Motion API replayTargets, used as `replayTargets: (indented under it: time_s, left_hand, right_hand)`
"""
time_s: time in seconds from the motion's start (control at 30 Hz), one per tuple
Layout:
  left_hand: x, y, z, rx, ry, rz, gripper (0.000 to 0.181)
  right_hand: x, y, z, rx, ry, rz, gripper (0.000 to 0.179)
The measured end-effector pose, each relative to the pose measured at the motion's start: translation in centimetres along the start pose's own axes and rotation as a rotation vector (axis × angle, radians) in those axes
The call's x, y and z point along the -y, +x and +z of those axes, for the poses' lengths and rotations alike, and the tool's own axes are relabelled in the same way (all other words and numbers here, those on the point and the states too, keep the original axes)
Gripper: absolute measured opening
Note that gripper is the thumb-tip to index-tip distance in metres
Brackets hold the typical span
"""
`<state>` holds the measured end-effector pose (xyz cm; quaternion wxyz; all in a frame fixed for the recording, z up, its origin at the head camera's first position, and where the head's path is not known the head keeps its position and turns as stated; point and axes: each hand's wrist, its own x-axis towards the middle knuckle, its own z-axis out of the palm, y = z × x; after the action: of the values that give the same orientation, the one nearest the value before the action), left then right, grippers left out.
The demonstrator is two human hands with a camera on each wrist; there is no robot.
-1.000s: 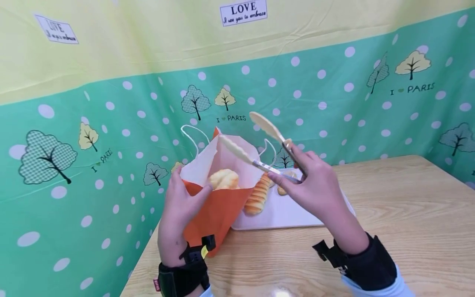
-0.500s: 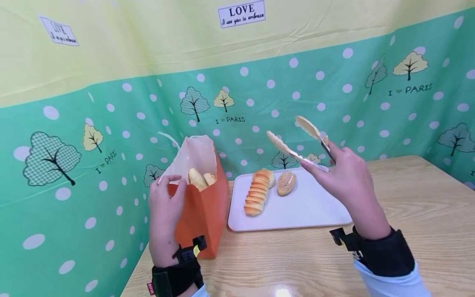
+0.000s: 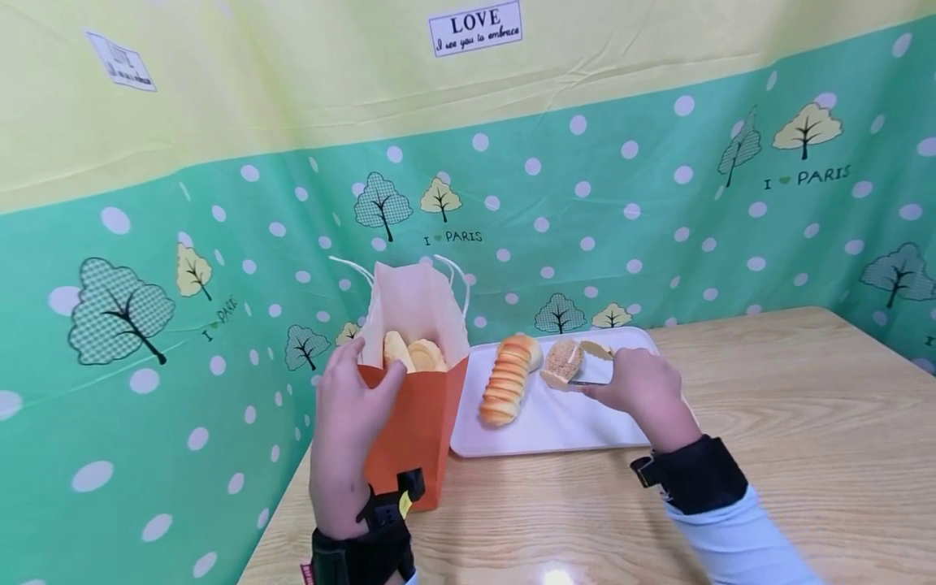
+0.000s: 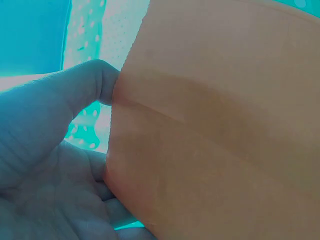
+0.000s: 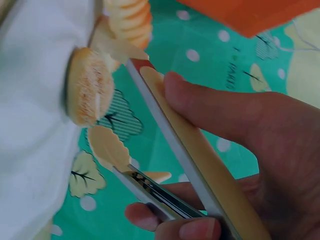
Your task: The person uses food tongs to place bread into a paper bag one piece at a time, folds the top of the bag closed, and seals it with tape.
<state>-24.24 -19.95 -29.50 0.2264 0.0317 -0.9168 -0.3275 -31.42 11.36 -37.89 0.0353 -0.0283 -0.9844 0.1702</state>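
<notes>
Tongs lowered to the tray, as I follow it remotely. The right hand (image 3: 643,390) grips the tongs (image 5: 195,150), whose tips, raised clear half a second ago, now stand apart at the seeded bun (image 3: 564,359); whether they touch it I cannot tell. The seeded bun rests on the white tray (image 3: 578,422), just right of the ridged roll (image 3: 504,378); I judge that work now centres on it, with no clasp yet made. The left hand (image 3: 358,406) lies at the rim of the orange paper bag (image 3: 409,422), fingertips partly hidden, so I cannot tell whether it pinches. The bag, previously angled, now shows its front squarely, with bread pieces (image 3: 426,356) inside; its mouth seems easier to reach.
</notes>
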Motion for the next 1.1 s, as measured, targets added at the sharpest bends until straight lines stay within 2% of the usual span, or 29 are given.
replayTargets:
  time_s: [0.13, 0.33, 0.43, 0.53, 0.73, 0.93, 1.0, 1.1]
  left_hand:
    - [-0.1, -0.3, -0.3, 0.013, -0.005, -0.026, 0.066]
    - [0.0, -0.2, -0.6, 0.032, -0.003, -0.047, 0.067]
    - [-0.1, -0.1, -0.7, 0.044, 0.009, -0.035, 0.068]
    - [-0.3, -0.1, -0.6, 0.064, 0.018, -0.017, 0.070]
    - [-0.7, -0.5, -0.4, 0.102, 0.020, -0.013, 0.072]
    - [-1.2, -0.8, -0.7, 0.117, 0.023, -0.018, 0.073]
    - [-1.2, -0.8, -0.6, 0.113, 0.028, -0.002, 0.073]
    - [-1.3, -0.8, -0.5, 0.112, 0.035, 0.028, 0.073]
  right_hand:
    - [-0.4, 0.0, 0.1, 0.014, 0.000, 0.024, 0.063]
    - [-2.5, -0.6, -2.0, 0.026, -0.017, 0.087, 0.067]
    - [-3.1, -0.5, -2.4, 0.021, 0.002, 0.064, 0.069]
    - [-3.2, 0.0, -1.8, 0.044, 0.020, 0.039, 0.068]
    - [-3.3, 0.5, -1.0, 0.064, -0.018, 0.033, 0.060]
    - [-4.0, -1.1, -4.0, 0.133, -0.035, -0.049, 0.052]
    - [-4.1, -1.5, -4.7, 0.149, -0.031, -0.044, 0.054]
    - [-4.0, -1.6, -4.8, 0.148, -0.032, -0.027, 0.056]
